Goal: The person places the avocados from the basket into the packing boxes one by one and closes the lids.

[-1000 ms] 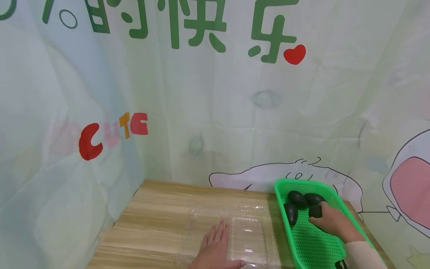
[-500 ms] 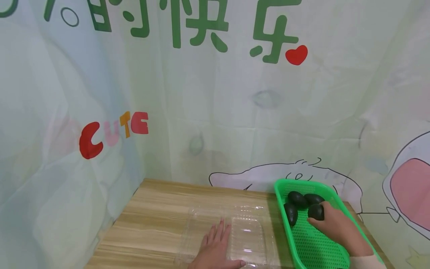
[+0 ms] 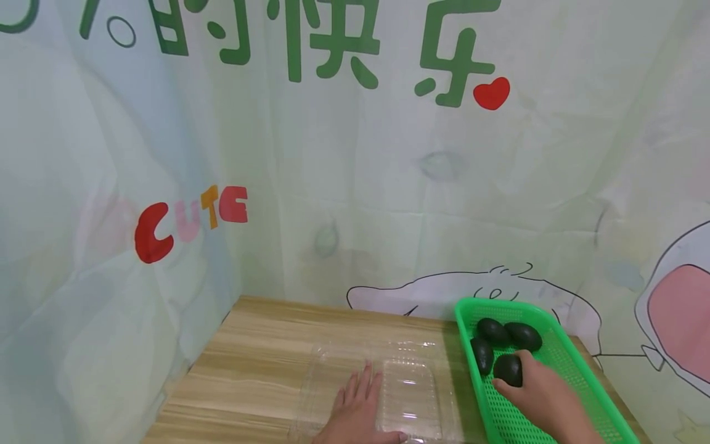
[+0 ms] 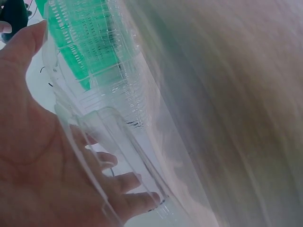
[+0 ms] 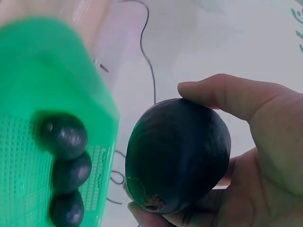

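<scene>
A dark, nearly black avocado (image 3: 507, 370) is held between the thumb and fingers of my right hand (image 3: 546, 398), lifted over the green basket. In the right wrist view this avocado (image 5: 177, 153) shows its brown stem scar. Three more avocados (image 3: 524, 337) lie together at the basket's far end. My left hand (image 3: 357, 412) rests on the left part of a clear plastic clamshell box (image 3: 410, 388), its fingers straight and pointing away from me. The left wrist view shows the box's see-through wall (image 4: 113, 137) along the palm and fingers.
The green mesh basket (image 3: 601, 391) stands at the right of the wooden table (image 3: 266, 351), close to the plastic box. Behind and to the left hangs a printed cloth (image 3: 377, 185) that borders the table.
My right hand has raised the avocado away from the others and brought it slightly left and toward me. The left hand has stayed on the plastic box.
</scene>
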A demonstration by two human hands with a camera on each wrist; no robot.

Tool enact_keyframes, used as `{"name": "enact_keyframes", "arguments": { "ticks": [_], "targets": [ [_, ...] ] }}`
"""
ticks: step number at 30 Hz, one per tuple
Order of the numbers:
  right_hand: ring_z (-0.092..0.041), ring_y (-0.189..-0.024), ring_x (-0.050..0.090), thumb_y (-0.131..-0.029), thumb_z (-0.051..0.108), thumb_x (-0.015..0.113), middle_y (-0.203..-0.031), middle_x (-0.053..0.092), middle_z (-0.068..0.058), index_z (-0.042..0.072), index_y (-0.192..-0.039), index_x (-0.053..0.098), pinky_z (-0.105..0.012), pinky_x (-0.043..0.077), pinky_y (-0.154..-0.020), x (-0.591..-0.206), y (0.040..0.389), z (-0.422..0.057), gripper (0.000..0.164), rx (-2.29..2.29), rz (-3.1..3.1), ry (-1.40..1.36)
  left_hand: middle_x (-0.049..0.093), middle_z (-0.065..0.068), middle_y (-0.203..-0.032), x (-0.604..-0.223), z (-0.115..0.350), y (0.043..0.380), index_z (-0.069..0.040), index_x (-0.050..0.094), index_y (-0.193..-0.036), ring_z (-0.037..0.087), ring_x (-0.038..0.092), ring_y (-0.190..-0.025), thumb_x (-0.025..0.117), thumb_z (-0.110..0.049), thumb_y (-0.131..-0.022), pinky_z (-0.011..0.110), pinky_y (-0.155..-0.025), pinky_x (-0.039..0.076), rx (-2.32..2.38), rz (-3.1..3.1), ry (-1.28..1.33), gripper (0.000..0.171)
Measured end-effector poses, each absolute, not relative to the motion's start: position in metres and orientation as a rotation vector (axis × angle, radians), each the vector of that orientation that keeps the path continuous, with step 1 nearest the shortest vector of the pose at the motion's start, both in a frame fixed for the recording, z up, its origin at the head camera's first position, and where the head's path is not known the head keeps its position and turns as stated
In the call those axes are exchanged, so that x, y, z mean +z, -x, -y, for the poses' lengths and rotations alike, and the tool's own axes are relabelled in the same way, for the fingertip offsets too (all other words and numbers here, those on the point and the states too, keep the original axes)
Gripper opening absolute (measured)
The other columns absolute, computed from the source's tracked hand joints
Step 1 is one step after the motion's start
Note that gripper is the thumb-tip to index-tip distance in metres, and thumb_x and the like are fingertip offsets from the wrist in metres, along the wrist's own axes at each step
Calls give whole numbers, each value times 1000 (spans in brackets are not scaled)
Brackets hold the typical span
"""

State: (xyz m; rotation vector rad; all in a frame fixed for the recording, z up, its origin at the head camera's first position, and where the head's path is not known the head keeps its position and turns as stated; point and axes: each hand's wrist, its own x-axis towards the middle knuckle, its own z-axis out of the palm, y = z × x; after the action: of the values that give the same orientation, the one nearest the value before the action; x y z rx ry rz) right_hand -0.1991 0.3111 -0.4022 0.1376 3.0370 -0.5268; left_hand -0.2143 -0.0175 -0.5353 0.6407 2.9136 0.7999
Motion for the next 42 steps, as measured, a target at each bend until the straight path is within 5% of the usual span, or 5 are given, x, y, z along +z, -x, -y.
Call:
{"name": "enact_keyframes", "arguments": {
  "ticks": [21,31,42],
  "targets": [
    [-34,-89,65,-81,51,79,-120,57,-21,1,-131,55,-52,55,-71,-418,188,-223,75,-537,-3092,-53,17,21,-168,-530,18,213,-5,25,-160,51,24,-148,72,-75,-74,71,-111,28,830,-2888,-637,120],
    [-29,-90,63,-75,48,85,-116,61,-14,6,-129,61,-54,56,-74,-448,199,-183,73,-521,-3013,2,17,19,-168,-528,17,219,-6,27,-159,49,24,-149,71,-75,-74,70,-112,28,795,-2825,-571,119],
    [-38,-93,60,-80,36,82,-117,59,-21,1,-126,57,-61,53,-79,-489,209,-164,63,-715,-2887,163,17,19,-168,-528,16,217,-6,30,-158,48,23,-150,73,-71,-73,69,-113,28,799,-2838,-575,115]
  ]
}}
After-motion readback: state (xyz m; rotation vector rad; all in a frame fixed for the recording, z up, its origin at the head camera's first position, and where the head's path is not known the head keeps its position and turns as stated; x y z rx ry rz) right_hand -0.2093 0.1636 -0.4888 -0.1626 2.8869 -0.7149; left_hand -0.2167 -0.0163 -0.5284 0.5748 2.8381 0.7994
